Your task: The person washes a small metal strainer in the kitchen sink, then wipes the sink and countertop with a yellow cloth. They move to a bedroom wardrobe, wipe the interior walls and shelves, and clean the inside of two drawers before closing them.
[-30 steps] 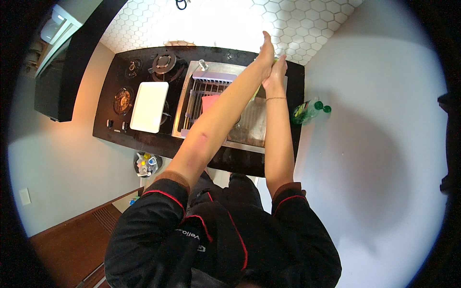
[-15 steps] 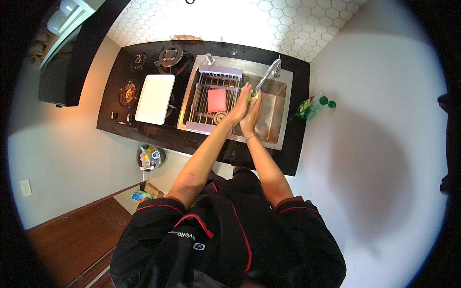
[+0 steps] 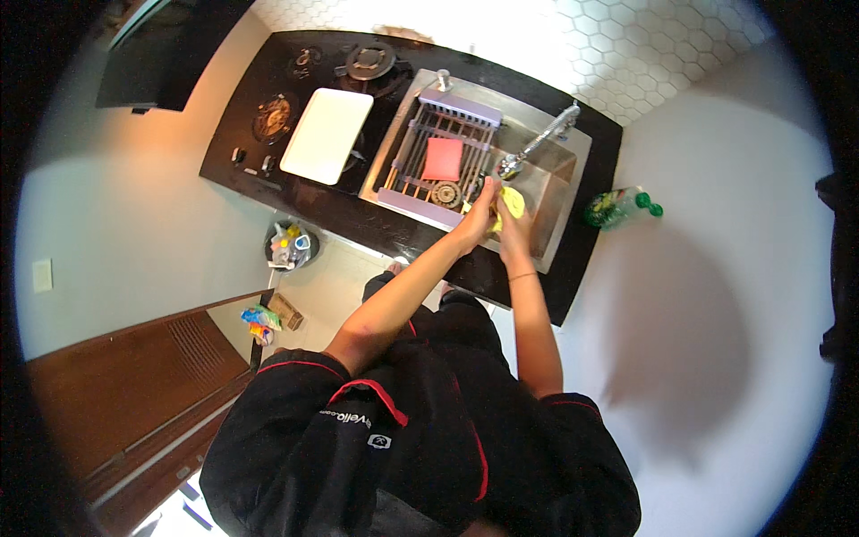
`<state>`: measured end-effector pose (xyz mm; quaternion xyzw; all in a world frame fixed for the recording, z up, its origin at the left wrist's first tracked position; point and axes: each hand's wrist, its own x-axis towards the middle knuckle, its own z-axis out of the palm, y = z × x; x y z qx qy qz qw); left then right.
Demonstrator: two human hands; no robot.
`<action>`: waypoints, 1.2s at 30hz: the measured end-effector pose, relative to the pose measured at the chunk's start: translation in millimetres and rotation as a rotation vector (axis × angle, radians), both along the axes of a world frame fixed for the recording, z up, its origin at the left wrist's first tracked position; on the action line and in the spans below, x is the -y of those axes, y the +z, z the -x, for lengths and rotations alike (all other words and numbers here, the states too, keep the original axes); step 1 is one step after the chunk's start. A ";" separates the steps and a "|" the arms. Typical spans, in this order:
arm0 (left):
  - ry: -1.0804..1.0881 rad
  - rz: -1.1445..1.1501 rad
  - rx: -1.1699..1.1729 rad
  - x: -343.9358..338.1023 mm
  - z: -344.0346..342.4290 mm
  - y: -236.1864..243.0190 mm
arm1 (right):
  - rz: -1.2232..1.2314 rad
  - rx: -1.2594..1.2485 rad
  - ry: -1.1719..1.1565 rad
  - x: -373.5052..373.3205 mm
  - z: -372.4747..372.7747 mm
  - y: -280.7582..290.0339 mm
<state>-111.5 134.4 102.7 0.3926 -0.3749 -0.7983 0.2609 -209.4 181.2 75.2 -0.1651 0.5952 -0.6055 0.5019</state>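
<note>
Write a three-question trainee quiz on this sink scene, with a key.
1. True or false: both hands are at the yellow sponge.
2. What lies on the rack? A. red cloth B. knife C. plate
3. Fill in: the white board lies ____ of the sink, by the person's sides.

Key: 1 true: left hand and right hand meet on it. 2 A, red cloth. 3 left.

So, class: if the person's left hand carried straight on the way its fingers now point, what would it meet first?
Probably the yellow sponge that the left hand already touches, held together with the right hand. Beyond it comes the faucet head, though depth is hard to judge from above.
</note>
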 end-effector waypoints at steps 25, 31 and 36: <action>1.367 -0.620 -0.327 -207.4 -339.9 -22.7 | 0.618 -1.128 0.656 160.1 -146.4 -48.2; 1.331 -0.635 -0.441 -199.4 -342.3 -32.4 | 0.581 -0.846 0.405 185.7 -150.4 -13.2; 1.287 -0.626 -0.447 -197.3 -340.2 -25.3 | 0.391 -1.266 0.308 293.1 -150.4 -40.9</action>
